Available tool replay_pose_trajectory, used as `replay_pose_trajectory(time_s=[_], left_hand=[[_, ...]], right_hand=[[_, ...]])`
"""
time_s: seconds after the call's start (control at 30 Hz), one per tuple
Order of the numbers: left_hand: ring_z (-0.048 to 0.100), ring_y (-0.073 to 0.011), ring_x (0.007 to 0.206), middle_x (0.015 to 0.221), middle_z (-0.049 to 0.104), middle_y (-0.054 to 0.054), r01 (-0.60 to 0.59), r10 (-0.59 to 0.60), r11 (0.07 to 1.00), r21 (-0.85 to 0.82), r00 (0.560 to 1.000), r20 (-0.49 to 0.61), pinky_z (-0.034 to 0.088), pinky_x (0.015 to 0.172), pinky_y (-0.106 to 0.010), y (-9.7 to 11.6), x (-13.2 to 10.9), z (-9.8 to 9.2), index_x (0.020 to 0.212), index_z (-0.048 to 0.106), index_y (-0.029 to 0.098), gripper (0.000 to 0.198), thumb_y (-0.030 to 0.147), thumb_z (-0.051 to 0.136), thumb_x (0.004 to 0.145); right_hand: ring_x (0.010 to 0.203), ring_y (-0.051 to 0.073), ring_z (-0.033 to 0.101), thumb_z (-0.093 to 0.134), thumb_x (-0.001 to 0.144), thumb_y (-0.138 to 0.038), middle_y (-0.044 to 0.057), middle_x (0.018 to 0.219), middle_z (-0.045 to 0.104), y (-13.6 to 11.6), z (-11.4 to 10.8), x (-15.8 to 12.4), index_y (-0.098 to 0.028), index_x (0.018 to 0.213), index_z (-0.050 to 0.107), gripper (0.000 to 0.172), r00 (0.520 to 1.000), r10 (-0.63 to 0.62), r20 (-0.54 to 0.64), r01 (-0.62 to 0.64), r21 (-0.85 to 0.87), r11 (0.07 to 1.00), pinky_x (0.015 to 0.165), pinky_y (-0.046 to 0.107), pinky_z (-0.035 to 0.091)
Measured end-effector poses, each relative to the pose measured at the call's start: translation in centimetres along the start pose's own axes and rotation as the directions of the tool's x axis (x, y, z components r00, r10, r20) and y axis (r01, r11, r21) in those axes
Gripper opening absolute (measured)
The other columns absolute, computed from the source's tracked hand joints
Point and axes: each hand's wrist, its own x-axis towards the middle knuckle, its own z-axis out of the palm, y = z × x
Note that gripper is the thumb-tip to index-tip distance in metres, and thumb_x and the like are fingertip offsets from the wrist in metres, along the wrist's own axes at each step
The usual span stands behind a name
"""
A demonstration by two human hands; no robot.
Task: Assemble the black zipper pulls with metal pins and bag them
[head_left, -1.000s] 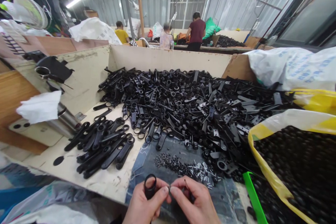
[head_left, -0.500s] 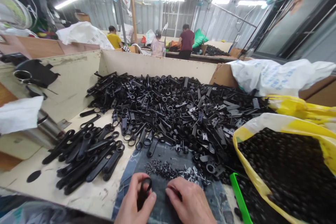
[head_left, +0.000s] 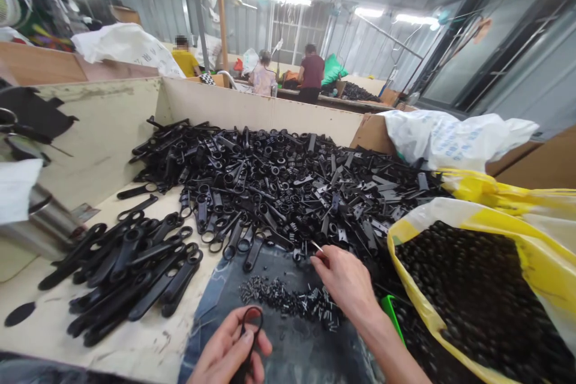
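At the bottom centre, my left hand (head_left: 231, 348) is closed round a black ringed part (head_left: 252, 319), its ring end standing up above the fingers. Farther forward and to the right, my right hand (head_left: 344, 276) pinches a small thin light-coloured piece (head_left: 317, 246) at the near edge of the big heap of black parts (head_left: 274, 180). Between and ahead of my hands, small dark and silvery pins (head_left: 292, 299) lie on a dark cloth (head_left: 288, 351). Several long black ringed handles (head_left: 135, 270) are piled at the left.
A yellow and white sack (head_left: 416, 222) of small black pieces stands at the right, beside a green tray edge (head_left: 392, 315). A metal cylinder (head_left: 54, 219) is at the left. Low pale walls (head_left: 252, 105) bound the worktop; people work far behind.
My right hand has moved forward to the heap and now pinches a thin piece. The ringed part in my left hand is turned with its ring more in view. The camera view has shifted.
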Motion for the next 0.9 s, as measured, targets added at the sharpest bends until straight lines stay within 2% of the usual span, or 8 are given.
replay_pose_trajectory(time_s=[0.1, 0.17, 0.23, 0.3, 0.4, 0.53, 0.73, 0.9], left_hand=[[0.066, -0.0142, 0.064, 0.089, 0.074, -0.004, 0.007, -0.005, 0.999, -0.044, 0.999, 0.050, 0.047, 0.047, -0.021, -0.6, -0.1, 0.0, 0.117, 0.063, 0.018, 0.070, 0.058, 0.091, 0.067], [0.065, -0.0130, 0.065, 0.095, 0.073, -0.005, 0.012, -0.009, 1.000, -0.025, 0.995, 0.100, 0.045, 0.047, -0.020, -1.0, -0.2, 0.0, 0.121, 0.063, 0.018, 0.066, 0.056, 0.088, 0.072], [0.060, -0.0105, 0.061, 0.092, 0.071, -0.004, 0.013, -0.019, 0.999, 0.038, 0.988, 0.153, 0.041, 0.047, -0.019, -1.5, -0.3, 0.2, 0.127, 0.061, 0.019, 0.064, 0.057, 0.082, 0.080], [0.053, -0.0093, 0.055, 0.079, 0.069, -0.001, 0.025, -0.046, 0.992, 0.120, 0.982, 0.183, 0.037, 0.048, -0.020, -1.9, -0.4, 0.5, 0.136, 0.056, 0.017, 0.069, 0.059, 0.076, 0.084], [0.047, -0.0102, 0.053, 0.064, 0.061, 0.003, 0.048, -0.084, 0.978, 0.204, 0.982, 0.168, 0.035, 0.050, -0.021, -2.4, -0.7, 0.8, 0.145, 0.049, 0.012, 0.086, 0.066, 0.071, 0.083], [0.046, -0.0113, 0.055, 0.066, 0.058, 0.004, 0.047, -0.076, 0.970, 0.237, 0.990, 0.116, 0.034, 0.051, -0.024, -3.1, -1.3, 0.6, 0.150, 0.046, 0.013, 0.086, 0.063, 0.069, 0.084], [0.054, -0.0125, 0.063, 0.085, 0.068, -0.002, 0.072, -0.087, 0.960, 0.270, 0.995, 0.045, 0.040, 0.059, -0.024, -3.3, -1.9, 0.6, 0.138, 0.062, 0.023, 0.056, 0.047, 0.071, 0.088], [0.057, -0.0145, 0.062, 0.076, 0.068, 0.000, 0.101, -0.103, 0.950, 0.294, 0.995, -0.009, 0.045, 0.061, -0.024, -3.5, -2.2, 0.8, 0.132, 0.068, 0.026, 0.050, 0.046, 0.072, 0.086]], right_hand=[[0.073, 0.017, 0.072, 0.063, 0.100, -0.031, 0.003, 0.101, 0.075, 0.0, -0.1, -3.1, -0.024, 0.094, 0.070, 0.012, 0.996, -0.082, -0.030, 0.086, 0.175, 0.981, 0.067, 0.026, 0.053], [0.065, 0.013, 0.068, 0.060, 0.102, -0.033, 0.003, 0.107, 0.074, -0.4, 0.2, -5.6, -0.025, 0.096, 0.067, 0.012, 0.968, -0.234, -0.090, 0.250, 0.409, 0.878, 0.061, 0.022, 0.055], [0.068, 0.013, 0.071, 0.058, 0.102, -0.029, 0.004, 0.108, 0.075, -1.2, 0.9, -7.7, -0.025, 0.099, 0.064, 0.008, 0.911, -0.379, -0.163, 0.404, 0.539, 0.739, 0.059, 0.020, 0.056], [0.079, 0.015, 0.076, 0.056, 0.103, -0.026, 0.005, 0.106, 0.076, -2.1, 1.7, -8.9, -0.024, 0.114, 0.062, 0.013, 0.868, -0.445, -0.220, 0.489, 0.534, 0.689, 0.062, 0.019, 0.059], [0.088, 0.018, 0.079, 0.050, 0.107, -0.028, 0.009, 0.105, 0.076, -2.8, 2.4, -9.3, -0.020, 0.133, 0.056, 0.028, 0.824, -0.485, -0.293, 0.567, 0.431, 0.702, 0.069, 0.020, 0.063], [0.080, 0.017, 0.079, 0.038, 0.112, -0.031, 0.012, 0.101, 0.075, -2.8, 2.4, -9.0, -0.016, 0.125, 0.063, 0.032, 0.740, -0.574, -0.352, 0.672, 0.347, 0.654, 0.069, 0.019, 0.064], [0.070, 0.015, 0.078, 0.038, 0.113, -0.033, 0.010, 0.091, 0.073, -2.5, 2.6, -9.3, -0.013, 0.120, 0.066, 0.035, 0.733, -0.561, -0.385, 0.680, 0.378, 0.629, 0.062, 0.016, 0.062], [0.066, 0.015, 0.077, 0.047, 0.110, -0.037, 0.009, 0.085, 0.074, -2.3, 2.9, -9.7, -0.015, 0.116, 0.070, 0.033, 0.776, -0.499, -0.386, 0.630, 0.430, 0.647, 0.059, 0.016, 0.062]])
